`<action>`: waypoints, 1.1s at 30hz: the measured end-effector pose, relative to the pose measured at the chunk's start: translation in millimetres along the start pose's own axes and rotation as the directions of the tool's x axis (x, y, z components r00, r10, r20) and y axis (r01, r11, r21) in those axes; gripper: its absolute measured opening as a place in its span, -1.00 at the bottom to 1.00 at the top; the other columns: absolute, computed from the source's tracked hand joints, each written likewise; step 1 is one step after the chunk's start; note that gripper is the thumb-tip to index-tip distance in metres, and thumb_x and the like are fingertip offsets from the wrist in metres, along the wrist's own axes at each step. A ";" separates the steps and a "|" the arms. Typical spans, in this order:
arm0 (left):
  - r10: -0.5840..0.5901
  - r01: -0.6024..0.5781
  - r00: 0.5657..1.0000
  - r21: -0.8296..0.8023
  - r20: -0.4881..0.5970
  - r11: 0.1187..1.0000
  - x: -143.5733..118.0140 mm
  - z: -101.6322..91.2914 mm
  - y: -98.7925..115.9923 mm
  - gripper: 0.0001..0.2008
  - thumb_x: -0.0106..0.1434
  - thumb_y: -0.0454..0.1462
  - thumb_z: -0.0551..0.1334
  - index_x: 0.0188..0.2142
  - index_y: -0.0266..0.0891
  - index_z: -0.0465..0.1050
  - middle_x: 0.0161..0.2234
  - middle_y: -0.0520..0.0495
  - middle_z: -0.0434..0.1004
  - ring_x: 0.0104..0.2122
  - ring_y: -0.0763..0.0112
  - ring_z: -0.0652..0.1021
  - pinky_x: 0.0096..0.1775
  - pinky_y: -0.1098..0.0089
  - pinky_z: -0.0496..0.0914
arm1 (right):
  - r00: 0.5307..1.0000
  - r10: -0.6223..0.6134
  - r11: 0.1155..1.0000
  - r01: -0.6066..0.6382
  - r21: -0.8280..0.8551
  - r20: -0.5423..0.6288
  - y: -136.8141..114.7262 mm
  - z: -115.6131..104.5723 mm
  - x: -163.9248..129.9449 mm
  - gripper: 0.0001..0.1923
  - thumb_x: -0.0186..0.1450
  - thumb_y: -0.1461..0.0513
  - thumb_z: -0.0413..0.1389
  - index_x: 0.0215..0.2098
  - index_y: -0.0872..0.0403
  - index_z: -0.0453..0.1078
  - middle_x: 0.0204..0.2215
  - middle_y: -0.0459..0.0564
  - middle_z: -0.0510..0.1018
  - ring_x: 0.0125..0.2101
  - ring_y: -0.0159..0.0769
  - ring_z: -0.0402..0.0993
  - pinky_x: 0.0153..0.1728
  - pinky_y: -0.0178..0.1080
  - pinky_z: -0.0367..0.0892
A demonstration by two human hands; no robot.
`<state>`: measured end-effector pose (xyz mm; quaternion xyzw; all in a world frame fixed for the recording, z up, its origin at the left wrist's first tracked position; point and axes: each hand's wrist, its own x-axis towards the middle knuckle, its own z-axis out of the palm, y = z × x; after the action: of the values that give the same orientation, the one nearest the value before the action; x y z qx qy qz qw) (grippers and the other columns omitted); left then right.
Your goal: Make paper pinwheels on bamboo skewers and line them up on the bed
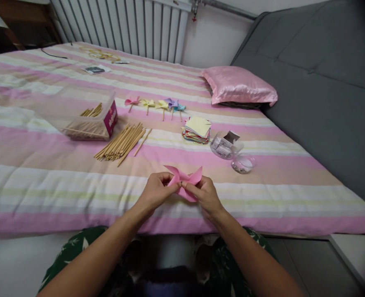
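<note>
Two hands meet over the near edge of the bed [77, 194], pinching a pink paper pinwheel [184, 180] between them: the left hand [156, 190] grips its left side with fingertips closed on the folded centre, and the right hand [205, 196] holds the right and lower part, thumb and fingers shut on the paper. The pinwheel sits just above the striped bedspread, its pointed blades sticking up and out beyond the fingers. It looks very light and thin, likely to crease or spring open if squeezed hard, so a gentle pinch at the middle where the folds meet seems the safest hold, leaving the blades free. Farther out on the bed lies a stack of coloured paper squares [197, 130], and just to its right a small clear bowl [243, 163] and a clear bag [224, 145] with small items inside that are too small to tell. Left of the stack is a loose bundle of wooden sticks [122, 142], and beside that a clear plastic box [86, 113] with more sticks in it. Beyond these, a row of finished pinwheels [156, 105] on sticks lies flat, and a pink pillow [238, 86] rests against the grey headboard [318, 74].
</note>
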<state>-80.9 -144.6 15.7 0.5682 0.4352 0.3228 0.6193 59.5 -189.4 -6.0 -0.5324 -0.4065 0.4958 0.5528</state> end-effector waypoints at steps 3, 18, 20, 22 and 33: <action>0.019 -0.019 1.000 0.010 0.002 1.000 -0.8 -0.1 0.9 -0.88 -0.06 -0.27 0.27 -0.57 -0.32 0.45 -0.67 0.11 0.29 -0.64 0.59 0.23 -0.59 0.53 0.06 | 1.000 0.017 0.999 -0.017 0.030 -0.002 1.6 0.3 -0.1 -0.83 0.03 0.19 0.23 -0.45 0.16 0.47 -0.56 -0.10 0.47 -0.56 -0.44 0.28 -0.52 -0.35 0.16; 0.231 -0.230 0.973 0.154 0.010 0.961 1.5 -2.7 -5.2 -0.59 0.00 -0.36 0.24 -0.09 -0.32 0.40 -0.21 -0.16 0.55 -0.25 0.31 0.53 -0.33 0.43 0.39 | 0.967 0.221 0.925 -0.168 0.340 -0.124 -7.4 1.4 5.1 -0.84 -0.08 0.23 0.25 -0.60 0.12 0.37 -0.65 -0.18 0.41 -0.60 -0.48 0.21 -0.55 -0.37 0.10; 0.294 -0.282 0.956 0.238 -0.018 0.929 0.7 -3.5 -6.0 -0.65 0.05 -0.36 0.21 -0.11 -0.31 0.44 -0.25 -0.14 0.58 -0.28 0.33 0.55 -0.33 0.43 0.40 | 0.972 0.204 0.936 -0.159 0.315 -0.115 -5.5 1.5 4.7 -0.85 -0.06 0.23 0.24 -0.58 0.13 0.37 -0.66 -0.18 0.40 -0.61 -0.48 0.19 -0.55 -0.37 0.09; 0.389 -0.356 0.920 0.334 -0.035 0.873 -0.5 -3.6 -7.1 -0.68 0.08 -0.37 0.18 -0.13 -0.28 0.47 -0.27 -0.10 0.60 -0.33 0.38 0.56 -0.34 0.45 0.41 | 0.976 0.192 0.945 -0.154 0.288 -0.107 -3.2 1.6 4.0 -0.84 -0.04 0.23 0.24 -0.58 0.14 0.36 -0.67 -0.19 0.38 -0.62 -0.49 0.17 -0.56 -0.37 0.07; 0.596 -0.437 0.796 0.583 -0.104 0.685 -3.0 -2.8 -13.5 -0.79 0.14 -0.36 0.19 -0.24 -0.23 0.54 -0.33 -0.02 0.63 -0.45 0.47 0.56 -0.36 0.51 0.41 | 0.997 0.077 0.976 -0.073 0.206 -0.009 1.0 2.4 0.2 -0.88 0.04 0.22 0.22 -0.51 0.12 0.39 -0.59 -0.16 0.38 -0.55 -0.45 0.21 -0.50 -0.35 0.11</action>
<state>-85.9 -148.0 3.0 0.7635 0.4110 0.4309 0.2498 57.1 -188.7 -6.8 -0.4917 -0.3281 0.5509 0.5892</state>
